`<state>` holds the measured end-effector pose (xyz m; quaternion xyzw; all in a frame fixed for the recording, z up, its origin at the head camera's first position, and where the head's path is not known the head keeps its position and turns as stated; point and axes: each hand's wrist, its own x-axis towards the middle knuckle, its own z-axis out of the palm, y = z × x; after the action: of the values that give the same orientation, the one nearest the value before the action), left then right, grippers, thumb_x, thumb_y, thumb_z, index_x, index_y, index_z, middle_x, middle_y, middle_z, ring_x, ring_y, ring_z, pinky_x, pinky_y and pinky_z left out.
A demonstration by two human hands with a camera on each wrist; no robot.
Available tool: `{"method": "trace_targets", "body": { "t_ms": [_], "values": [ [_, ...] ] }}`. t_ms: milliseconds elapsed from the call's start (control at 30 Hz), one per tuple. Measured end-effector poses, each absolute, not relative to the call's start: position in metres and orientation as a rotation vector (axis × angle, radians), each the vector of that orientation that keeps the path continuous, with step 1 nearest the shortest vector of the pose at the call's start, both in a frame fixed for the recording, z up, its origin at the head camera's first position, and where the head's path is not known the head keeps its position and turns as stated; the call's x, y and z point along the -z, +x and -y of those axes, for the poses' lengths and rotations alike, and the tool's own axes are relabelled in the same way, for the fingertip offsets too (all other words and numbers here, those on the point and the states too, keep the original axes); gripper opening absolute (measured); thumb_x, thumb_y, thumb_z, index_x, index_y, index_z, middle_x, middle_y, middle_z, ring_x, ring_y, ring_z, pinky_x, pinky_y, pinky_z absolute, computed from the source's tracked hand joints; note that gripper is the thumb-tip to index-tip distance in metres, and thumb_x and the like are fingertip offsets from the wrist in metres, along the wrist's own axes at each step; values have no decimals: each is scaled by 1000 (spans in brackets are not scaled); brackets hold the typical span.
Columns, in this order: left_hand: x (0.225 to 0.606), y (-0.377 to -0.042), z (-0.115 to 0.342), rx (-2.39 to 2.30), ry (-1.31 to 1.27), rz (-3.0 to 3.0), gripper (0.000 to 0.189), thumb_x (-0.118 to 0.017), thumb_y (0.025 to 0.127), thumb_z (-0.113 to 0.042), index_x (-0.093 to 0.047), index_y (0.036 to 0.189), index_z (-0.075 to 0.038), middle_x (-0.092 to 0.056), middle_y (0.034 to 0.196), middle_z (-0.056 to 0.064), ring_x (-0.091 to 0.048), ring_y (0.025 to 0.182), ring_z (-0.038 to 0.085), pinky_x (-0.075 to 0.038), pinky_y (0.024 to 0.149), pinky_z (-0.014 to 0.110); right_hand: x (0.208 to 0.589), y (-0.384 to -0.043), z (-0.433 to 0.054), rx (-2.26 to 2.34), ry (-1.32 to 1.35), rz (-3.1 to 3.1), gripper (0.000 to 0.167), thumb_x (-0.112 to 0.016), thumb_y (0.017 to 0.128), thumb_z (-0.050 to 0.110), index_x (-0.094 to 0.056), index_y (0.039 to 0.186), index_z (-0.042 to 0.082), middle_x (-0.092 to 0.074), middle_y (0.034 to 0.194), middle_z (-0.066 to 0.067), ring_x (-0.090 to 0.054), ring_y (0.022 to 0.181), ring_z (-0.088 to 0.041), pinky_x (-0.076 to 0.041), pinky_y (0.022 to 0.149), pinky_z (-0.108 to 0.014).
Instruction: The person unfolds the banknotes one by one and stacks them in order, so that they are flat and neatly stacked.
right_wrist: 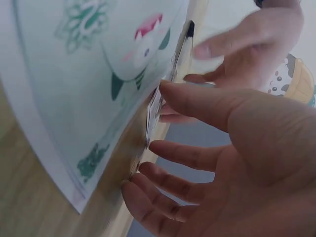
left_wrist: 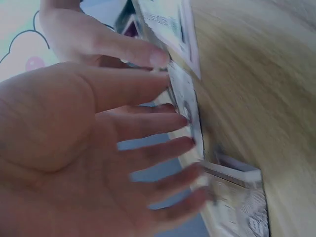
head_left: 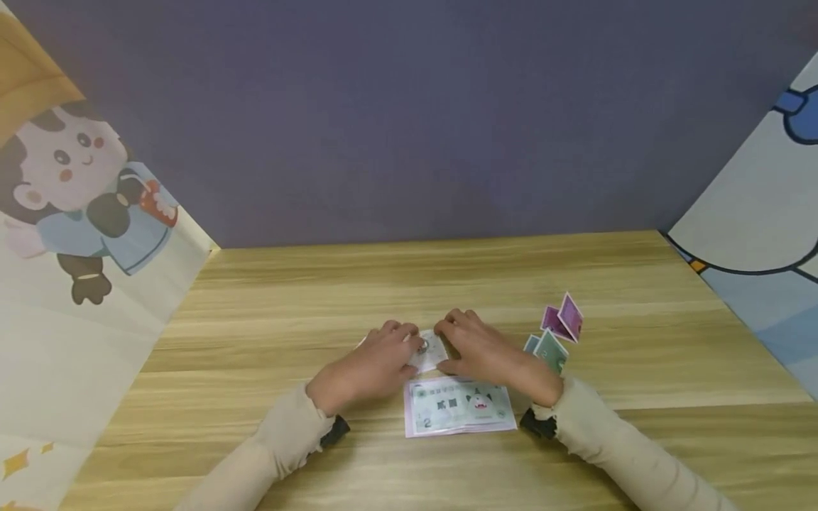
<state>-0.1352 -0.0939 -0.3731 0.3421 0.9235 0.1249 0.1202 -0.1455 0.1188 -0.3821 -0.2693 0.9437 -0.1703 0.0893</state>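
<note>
A small pale play banknote (head_left: 431,349) with a printed cartoon lies flat between my two hands. My left hand (head_left: 377,365) reaches over its left side, fingertips and thumb touching it; in the left wrist view its fingers look nearly straight. From the other side my right hand (head_left: 482,353) rests its thumb and fingertips at the note's right edge, fingers loosely bent. Nearer to me lies a larger green play banknote (head_left: 460,408) marked 2, on top of a purple-edged note (head_left: 409,428). A folded pale note (left_wrist: 237,197) stands beyond my left fingers, mostly hidden by that hand in the head view.
To the right, beyond my right forearm, stand a folded purple note (head_left: 569,319) and a folded green note (head_left: 551,351). The wooden table (head_left: 287,305) meets a dark grey panel (head_left: 409,128) at the back, with cartoon-printed walls on both sides.
</note>
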Motion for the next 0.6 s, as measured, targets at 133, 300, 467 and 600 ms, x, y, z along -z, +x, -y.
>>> {"method": "trace_targets", "body": {
  "t_ms": [133,300,467,600],
  "values": [
    [372,-128,92,-177,948,-2698,52,-55,103,-28,-43,150,-8,-33,158,13,-33,143,34,-34,111,57,385,-146,-119,501,-777,-2833,58,-78,87,32,-57,134,5,-53,130,-9,-50,116,-26,-50,93,-40],
    [378,-126,84,-91,967,-2843,43,-57,101,-28,-56,137,-5,-54,133,14,-52,116,30,-47,94,48,387,-147,-119,512,-814,-2866,55,-77,87,30,-58,131,3,-55,125,-10,-51,111,-25,-51,87,-38],
    [386,-137,81,-379,872,-2944,37,-75,88,-27,-65,111,0,-56,94,9,-53,79,19,-47,67,32,390,-146,-117,522,-827,-2901,48,-78,88,28,-62,126,3,-56,120,-9,-51,104,-24,-50,80,-35],
    [388,-148,82,-655,644,-2860,51,-87,77,-28,-63,111,2,-56,90,9,-55,73,18,-50,60,28,391,-145,-114,520,-799,-2911,46,-77,89,27,-62,124,2,-56,115,-8,-50,98,-22,-48,74,-33]
  ]
}}
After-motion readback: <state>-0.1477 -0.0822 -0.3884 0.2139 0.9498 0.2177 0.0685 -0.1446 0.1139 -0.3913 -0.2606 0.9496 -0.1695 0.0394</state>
